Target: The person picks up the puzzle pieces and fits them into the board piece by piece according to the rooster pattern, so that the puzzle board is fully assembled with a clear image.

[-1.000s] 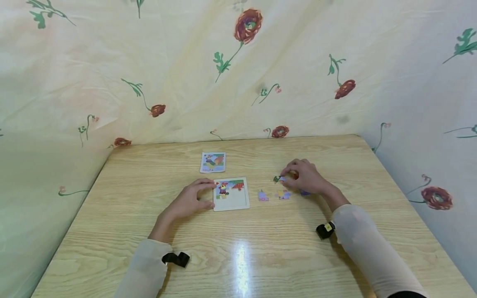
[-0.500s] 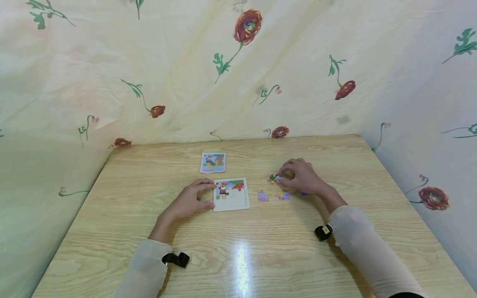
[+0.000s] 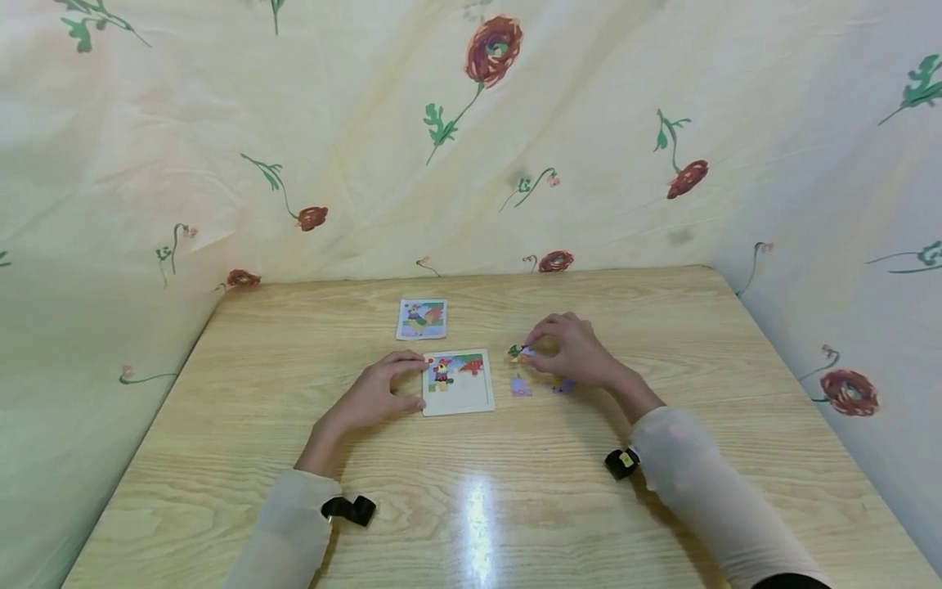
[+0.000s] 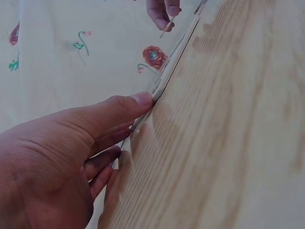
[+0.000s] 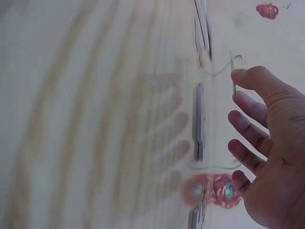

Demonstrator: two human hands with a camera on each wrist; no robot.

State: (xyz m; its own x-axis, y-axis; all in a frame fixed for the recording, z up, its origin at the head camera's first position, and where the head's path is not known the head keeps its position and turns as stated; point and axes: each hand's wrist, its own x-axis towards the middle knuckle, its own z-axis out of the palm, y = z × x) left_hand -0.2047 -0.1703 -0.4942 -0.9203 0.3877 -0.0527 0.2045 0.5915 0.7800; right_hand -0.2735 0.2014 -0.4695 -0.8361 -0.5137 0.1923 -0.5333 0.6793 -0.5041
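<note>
My left hand [image 3: 370, 397] holds the left edge of a white puzzle board [image 3: 471, 401], its thumb and fingertips at the edge. Several joined pieces showing a rooster's head and a red part fill the board's upper area; bare white lies below. Between thumb and index finger, my right hand [image 3: 574, 353] pinches a green and purple puzzle piece [image 3: 515, 352], raised off the table to the right of the board. In the right wrist view that puzzle piece [image 5: 233, 78] is seen edge-on, with the other fingers spread loosely.
A loose lilac puzzle piece [image 3: 521, 386] lies right of the board, and another puzzle piece [image 3: 563, 386] is partly covered by my right hand. A picture card [image 3: 422, 320] of the rooster lies behind the board. Flowered cloth [image 3: 368, 147] hangs behind the wooden table [image 3: 545, 458].
My right hand has moved left toward the board, carrying the pinched puzzle piece over the loose ones. My left hand stays at the board's edge.
</note>
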